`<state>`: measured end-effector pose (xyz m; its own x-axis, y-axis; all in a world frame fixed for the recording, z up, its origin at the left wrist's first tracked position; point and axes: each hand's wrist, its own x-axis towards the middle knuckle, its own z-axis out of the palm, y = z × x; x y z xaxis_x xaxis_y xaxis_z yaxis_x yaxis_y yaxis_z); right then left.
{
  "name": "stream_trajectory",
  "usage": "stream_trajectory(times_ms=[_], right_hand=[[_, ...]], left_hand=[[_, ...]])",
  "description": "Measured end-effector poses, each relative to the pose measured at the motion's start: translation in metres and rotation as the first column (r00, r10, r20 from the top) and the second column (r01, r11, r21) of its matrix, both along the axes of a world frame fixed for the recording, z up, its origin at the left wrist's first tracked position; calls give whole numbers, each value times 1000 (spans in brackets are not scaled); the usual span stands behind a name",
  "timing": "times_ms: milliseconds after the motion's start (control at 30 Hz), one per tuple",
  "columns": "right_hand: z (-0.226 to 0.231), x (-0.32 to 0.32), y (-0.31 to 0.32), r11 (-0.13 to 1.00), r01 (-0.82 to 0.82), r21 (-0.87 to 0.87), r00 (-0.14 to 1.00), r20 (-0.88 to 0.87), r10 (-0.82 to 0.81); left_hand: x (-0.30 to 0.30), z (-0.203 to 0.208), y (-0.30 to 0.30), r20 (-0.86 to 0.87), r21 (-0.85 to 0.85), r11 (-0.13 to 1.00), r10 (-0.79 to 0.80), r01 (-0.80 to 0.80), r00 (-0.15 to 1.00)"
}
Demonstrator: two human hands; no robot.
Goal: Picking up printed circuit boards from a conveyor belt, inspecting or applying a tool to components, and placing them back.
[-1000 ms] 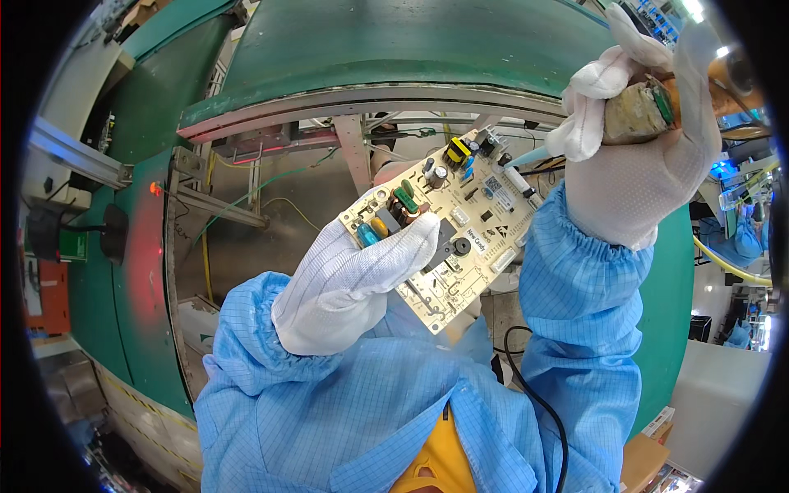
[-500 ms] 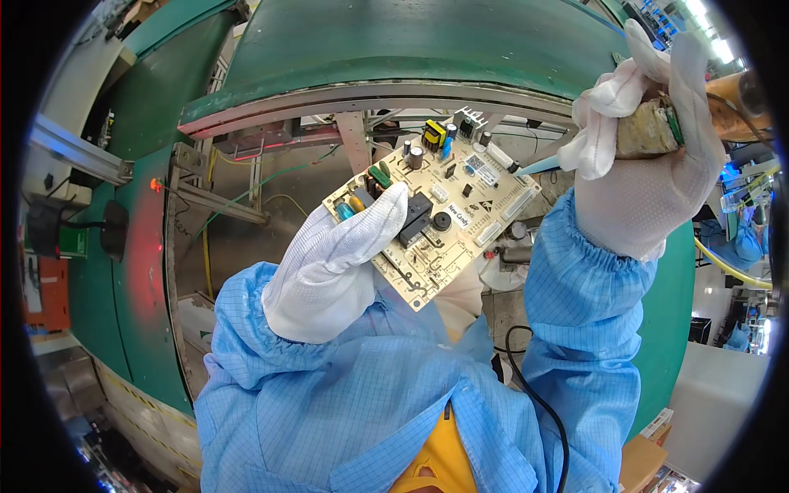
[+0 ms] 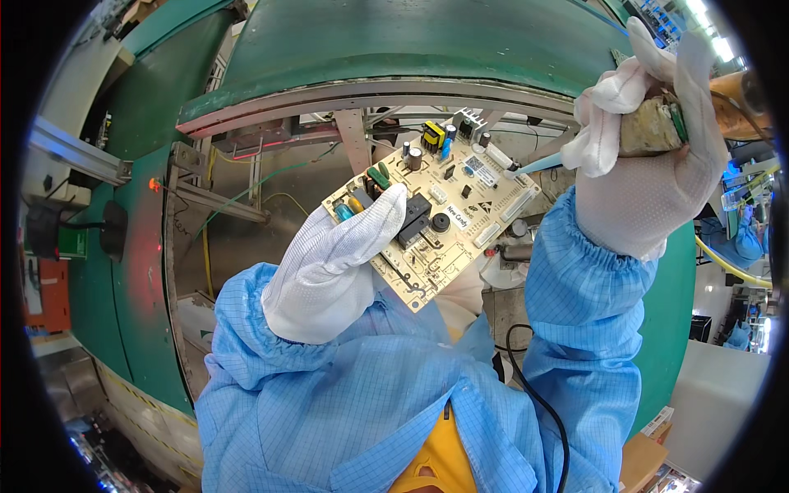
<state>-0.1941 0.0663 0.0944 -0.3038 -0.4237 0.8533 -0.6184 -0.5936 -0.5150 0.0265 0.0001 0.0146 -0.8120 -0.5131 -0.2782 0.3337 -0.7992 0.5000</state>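
Note:
My left hand, in a white glove, grips a cream-coloured circuit board by its left edge, thumb on top. The board is tilted and carries a black relay, a round buzzer, capacitors, a yellow-black transformer and white connectors. My right hand, also gloved, is closed around a tool with a tapered pale blue tip. That tip reaches the board's upper right corner, beside a white connector. A worn tan block shows within the right hand's grip; whether it belongs to the tool, I cannot tell.
A green conveyor belt with a metal rail runs across the far side. Another green surface lies at the left, with a red glow on it. A black cable hangs by my right sleeve. Cardboard boxes stand at lower right.
The blue tip has shifted slightly left, further over the board's upper right corner. My left hand and the board have stayed nearly still.

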Motion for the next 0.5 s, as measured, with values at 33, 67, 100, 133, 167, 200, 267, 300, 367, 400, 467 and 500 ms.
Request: stream_trajectory(times_ms=[33, 67, 100, 133, 167, 200, 267, 300, 367, 400, 467, 500], right_hand=[[0, -1, 0, 1000, 22, -6, 1000, 4, -22], [-1, -1, 0, 999, 44, -12, 999, 8, -44], [-2, -3, 0, 998, 67, -17, 998, 13, -66], [-2, -4, 0, 996, 89, -21, 996, 17, -89], [-3, -6, -1, 994, 108, -27, 994, 22, -107], [-4, -7, -3, 992, 126, -33, 992, 27, -125], [-5, -10, -6, 986, 160, -43, 987, 38, -158], [-6, -12, -8, 983, 175, -49, 984, 44, -173], [-7, -13, -17, 982, 179, -60, 983, 59, -176], [-1, -13, -15, 985, 163, -64, 986, 54, -159], [15, -16, 5, 967, -239, -89, 695, 680, 235], [16, -28, 15, 847, -513, -135, 580, 674, 458]], left_hand=[[0, -2, 0, -4, -5, 1000, 1, -1, 1000], [0, -5, 0, -7, -9, 1000, 1, -1, 1000], [0, -7, -1, -11, -13, 1000, 2, -2, 1000], [0, -9, -1, -15, -16, 1000, 2, -2, 1000], [1, -11, -2, -18, -21, 1000, 6, -6, 1000], [2, -12, -3, -21, -25, 1000, 11, -11, 1000], [6, -13, -7, -23, -30, 999, 19, -20, 1000], [9, -14, -11, 10, -245, 969, 22, -19, 1000], [14, -16, -18, 74, -632, 775, 74, -10, 995], [15, -17, -23, 96, -785, 620, 107, 9, 990], [17, -17, -34, 126, -969, 234, 202, 77, 971], [22, -14, -39, 133, -991, 13, 273, 135, 953]])
